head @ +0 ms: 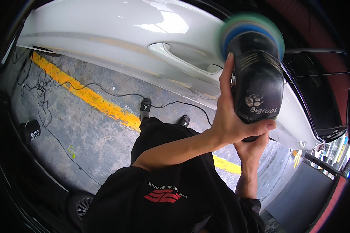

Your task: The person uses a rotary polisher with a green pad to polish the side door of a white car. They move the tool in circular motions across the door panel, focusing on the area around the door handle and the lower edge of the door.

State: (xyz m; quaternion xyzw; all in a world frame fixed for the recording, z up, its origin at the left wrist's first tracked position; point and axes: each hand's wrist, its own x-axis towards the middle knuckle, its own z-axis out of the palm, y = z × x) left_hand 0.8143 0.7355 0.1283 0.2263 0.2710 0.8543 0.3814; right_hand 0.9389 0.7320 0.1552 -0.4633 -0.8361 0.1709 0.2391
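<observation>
A black Bigfoot car polisher [258,87] stands over the door of a silver-white car [110,26]. My left hand [230,119] wraps its body from the left, one finger stretched up along the casing and the thumb across its lower end. Beneath that end, my right hand [253,145] grips the handle, partly hidden by the left hand and tool. The round green foam pad [252,19] with its blue backing is blurred, as if spinning, beside the dark window edge; whether it touches the panel cannot be told. The door handle [180,61] lies left of the pad.
A thin black cable [116,94] crosses the concrete floor past my feet and lies tangled at the left [43,84]. A yellow line [87,96] runs along the floor. A black bucket [30,131] and a dark car's wheel [81,206] stand behind. A grey panel [300,195] stands lower right.
</observation>
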